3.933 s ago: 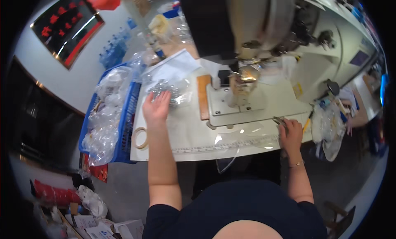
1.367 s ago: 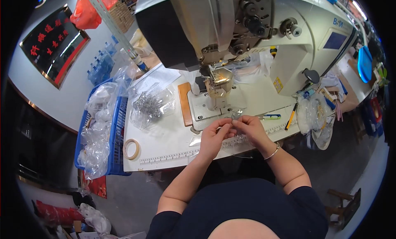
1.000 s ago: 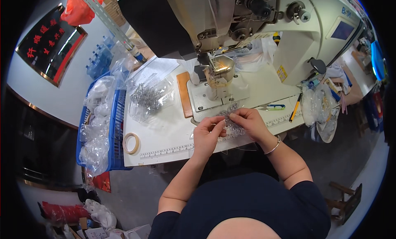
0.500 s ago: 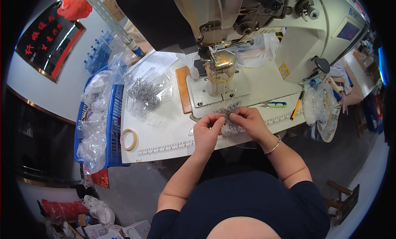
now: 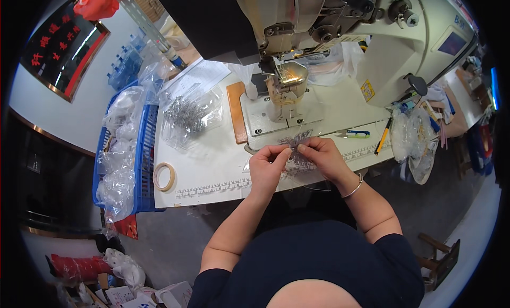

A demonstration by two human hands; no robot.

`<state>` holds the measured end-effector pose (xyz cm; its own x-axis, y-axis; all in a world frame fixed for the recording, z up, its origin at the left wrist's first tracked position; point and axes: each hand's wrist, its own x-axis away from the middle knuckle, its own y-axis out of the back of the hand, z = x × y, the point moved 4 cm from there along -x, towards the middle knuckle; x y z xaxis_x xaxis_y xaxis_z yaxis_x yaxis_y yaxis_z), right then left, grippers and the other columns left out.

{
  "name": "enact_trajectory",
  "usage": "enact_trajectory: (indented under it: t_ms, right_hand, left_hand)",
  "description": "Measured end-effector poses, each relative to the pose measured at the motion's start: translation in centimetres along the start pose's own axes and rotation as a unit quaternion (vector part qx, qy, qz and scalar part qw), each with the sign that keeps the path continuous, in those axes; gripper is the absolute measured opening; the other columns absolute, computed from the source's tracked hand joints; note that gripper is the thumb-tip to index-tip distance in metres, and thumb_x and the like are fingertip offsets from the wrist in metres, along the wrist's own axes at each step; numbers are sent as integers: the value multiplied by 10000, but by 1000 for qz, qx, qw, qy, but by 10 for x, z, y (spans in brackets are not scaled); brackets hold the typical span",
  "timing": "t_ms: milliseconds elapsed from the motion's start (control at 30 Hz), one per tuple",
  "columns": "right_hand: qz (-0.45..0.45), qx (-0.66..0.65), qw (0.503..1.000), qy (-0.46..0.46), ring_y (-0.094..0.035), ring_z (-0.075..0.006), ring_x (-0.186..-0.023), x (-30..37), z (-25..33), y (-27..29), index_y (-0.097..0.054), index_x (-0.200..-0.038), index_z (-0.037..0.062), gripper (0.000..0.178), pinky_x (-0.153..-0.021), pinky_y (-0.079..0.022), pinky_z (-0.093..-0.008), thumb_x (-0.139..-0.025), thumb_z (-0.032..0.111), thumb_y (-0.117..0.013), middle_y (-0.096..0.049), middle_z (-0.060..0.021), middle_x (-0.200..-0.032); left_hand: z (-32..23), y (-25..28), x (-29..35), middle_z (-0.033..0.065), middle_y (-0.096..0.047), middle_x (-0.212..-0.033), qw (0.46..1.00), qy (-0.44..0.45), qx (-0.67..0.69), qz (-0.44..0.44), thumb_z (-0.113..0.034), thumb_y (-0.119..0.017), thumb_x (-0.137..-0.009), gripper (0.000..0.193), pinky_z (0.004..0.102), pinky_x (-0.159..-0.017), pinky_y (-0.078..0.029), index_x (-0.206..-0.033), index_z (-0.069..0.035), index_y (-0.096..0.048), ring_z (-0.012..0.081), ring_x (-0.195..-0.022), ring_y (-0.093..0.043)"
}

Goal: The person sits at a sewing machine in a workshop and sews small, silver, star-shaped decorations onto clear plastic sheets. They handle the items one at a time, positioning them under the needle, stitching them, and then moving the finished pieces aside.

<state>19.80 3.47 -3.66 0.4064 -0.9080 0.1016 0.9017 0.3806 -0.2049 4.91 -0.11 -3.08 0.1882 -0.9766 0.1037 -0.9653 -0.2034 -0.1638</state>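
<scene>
A silvery, see-through piece of sparkling trim (image 5: 303,162) is between my hands, above the near edge of the sewing table; its exact kind is hard to make out. My left hand (image 5: 267,169) is closed, thumb and forefinger pinched together at the trim's left side. From the other side my right hand (image 5: 325,158) grips it, thumb and forefinger near its middle. One pointed wing of the trim rises past my fingertips toward the sewing machine (image 5: 287,98). A thin strand trails below my right hand. The fingers cover the trim's centre.
A clear bag of silvery pieces (image 5: 186,117) lies left of a brown strip (image 5: 237,114). Tape (image 5: 157,177) sits at the table's left corner, beside a blue basket (image 5: 142,197) of plastic bags. Green-blue thread snips (image 5: 357,134) and an orange-yellow pen (image 5: 382,138) lie right.
Both hands stay at nearly the same place, still pinching the trim. The left fingers have shifted slightly at its edge. The view has moved a little.
</scene>
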Motion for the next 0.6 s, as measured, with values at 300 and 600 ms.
enact_trajectory:
  t_ms: [300,600]
  right_hand:
    - [9,13,1000,-11,-499,-45,-672,-3,-3,1,-630,-854,-22,175,-630,-421,-204,-862,149,-592,-601,6,-737]
    - [11,-25,999,-23,-492,-41,-673,-3,-10,0,-632,-869,-16,164,-638,-420,-200,-870,139,-580,-596,13,-739]
  left_hand:
    - [3,2,-1,13,-604,-691,1000,3,13,-14,-93,-675,-786,125,184,-507,-410,-857,4,-641,45,-564,-500]
    - [8,2,-1,32,-585,-693,999,17,44,-18,-67,-664,-786,130,199,-506,-397,-856,35,-626,60,-554,-477]
